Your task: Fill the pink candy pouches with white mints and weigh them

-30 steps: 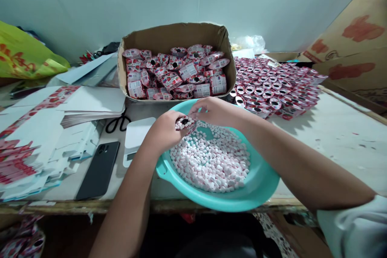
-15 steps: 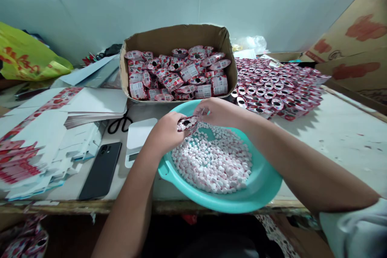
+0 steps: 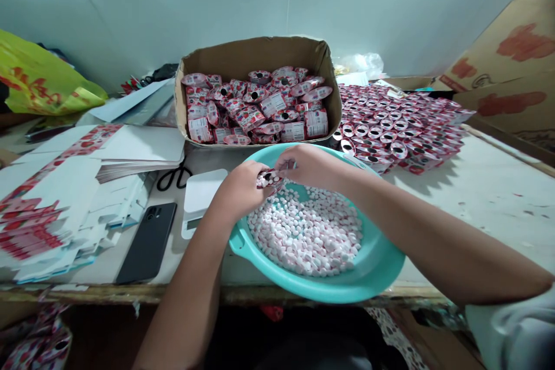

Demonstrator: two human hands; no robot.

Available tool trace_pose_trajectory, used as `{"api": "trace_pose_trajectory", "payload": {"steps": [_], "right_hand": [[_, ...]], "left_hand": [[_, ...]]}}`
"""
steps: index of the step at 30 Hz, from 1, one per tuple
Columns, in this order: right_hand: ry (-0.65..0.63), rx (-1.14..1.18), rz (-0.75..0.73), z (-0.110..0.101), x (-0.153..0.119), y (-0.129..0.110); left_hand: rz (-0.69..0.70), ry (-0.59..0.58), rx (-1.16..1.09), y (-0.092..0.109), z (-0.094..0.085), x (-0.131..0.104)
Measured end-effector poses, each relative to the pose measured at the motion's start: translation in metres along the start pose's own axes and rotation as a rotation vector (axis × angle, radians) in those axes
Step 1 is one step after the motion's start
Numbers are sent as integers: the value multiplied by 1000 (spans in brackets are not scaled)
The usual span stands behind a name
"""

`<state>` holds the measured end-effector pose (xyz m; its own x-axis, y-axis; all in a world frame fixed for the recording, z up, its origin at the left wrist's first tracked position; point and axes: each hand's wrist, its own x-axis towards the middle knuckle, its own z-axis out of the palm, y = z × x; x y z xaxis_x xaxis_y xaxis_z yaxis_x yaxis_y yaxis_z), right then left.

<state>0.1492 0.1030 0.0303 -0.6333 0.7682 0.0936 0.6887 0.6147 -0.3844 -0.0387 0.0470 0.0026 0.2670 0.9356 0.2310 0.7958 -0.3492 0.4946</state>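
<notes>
My left hand (image 3: pixel 243 188) is wrapped round a small red-and-white printed packet (image 3: pixel 272 180), whose open top shows white candies inside. At the packet's right end, the fingers of my right hand (image 3: pixel 299 163) are pinched against its edge. Both hands are over the upper left part of a turquoise basin (image 3: pixel 377 277). Many small white and pinkish candies (image 3: pixel 312 237) lie in the basin. Behind it, a cardboard box (image 3: pixel 260 49) holds a heap of closed-looking printed packets (image 3: pixel 273 103).
Many packets (image 3: pixel 390 121) stand packed together at the right. Left of the basin are a white scale (image 3: pixel 203 191), black-handled scissors (image 3: pixel 174 178), a dark phone (image 3: pixel 147 243) and stacked flat cartons (image 3: pixel 78 185). A yellow bag (image 3: pixel 43 81) is at the far left.
The right hand's fingers have shifted slightly left along the packet's edge. The left hand still holds the packet, and the whole view has moved a little.
</notes>
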Motion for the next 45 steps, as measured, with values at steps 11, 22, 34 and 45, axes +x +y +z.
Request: {"api": "trace_pose_trajectory", "payload": {"steps": [11,22,34,45], "right_hand": [[31,146,-24,5,0,-1],[30,416,-77,8,-1,-1],[55,211,-216,3,0,-4],[38,71,-232,3,-3,15]], "left_hand": [[19,-12,-17,-1,-1,0],[27,-19,-8,-2,-2,1],[44,6,-16,2,-5,0],[-6,97,-151,0,1,2]]}}
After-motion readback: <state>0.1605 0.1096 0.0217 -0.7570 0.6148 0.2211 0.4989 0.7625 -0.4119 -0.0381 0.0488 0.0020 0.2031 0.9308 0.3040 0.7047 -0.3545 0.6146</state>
